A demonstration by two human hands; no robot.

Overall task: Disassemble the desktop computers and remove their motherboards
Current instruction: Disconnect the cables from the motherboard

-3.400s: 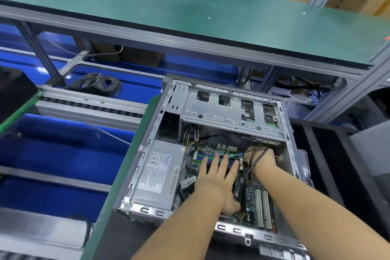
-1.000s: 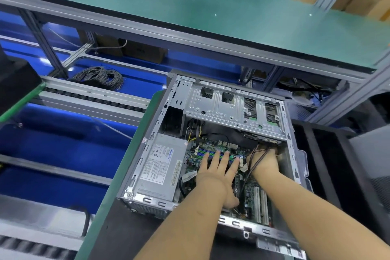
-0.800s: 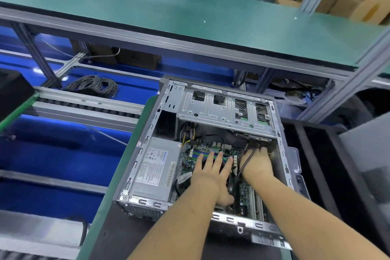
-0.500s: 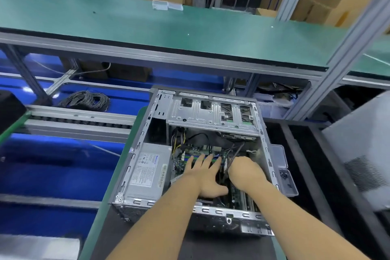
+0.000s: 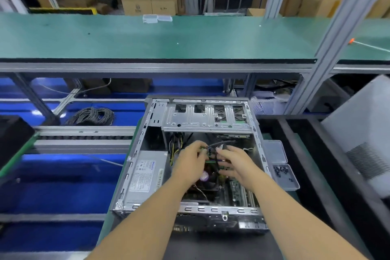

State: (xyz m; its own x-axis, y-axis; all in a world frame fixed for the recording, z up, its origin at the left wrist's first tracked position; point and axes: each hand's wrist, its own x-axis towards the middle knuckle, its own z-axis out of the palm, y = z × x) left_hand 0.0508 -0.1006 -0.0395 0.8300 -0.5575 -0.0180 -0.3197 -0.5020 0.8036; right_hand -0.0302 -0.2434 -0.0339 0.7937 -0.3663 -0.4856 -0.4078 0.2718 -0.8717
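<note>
An open grey desktop case (image 5: 211,210) lies on its side in front of me. Its green motherboard (image 5: 236,192) shows at the bottom right, with a dark cooler (image 5: 209,182) beside it. Both hands are lifted above the board, close together. My left hand (image 5: 190,164) pinches a small connector at the end of the black cables (image 5: 215,155). My right hand (image 5: 237,164) faces it, its fingers curled around the same cables. The fingertips are blurred. A silver power supply (image 5: 145,175) fills the case's left side, and a metal drive cage (image 5: 206,120) spans the far end.
A clear plastic tray (image 5: 282,175) holding screws sits against the case's right wall. A grey panel (image 5: 363,133) leans at the far right. A coil of dark cable (image 5: 90,115) lies beyond the roller conveyor (image 5: 84,137). A long green bench (image 5: 147,38) crosses above.
My left hand left the motherboard, where it lay flat, and rose to the cables. My right hand lifted the cables up and toward the centre. The camera tilted upward.
</note>
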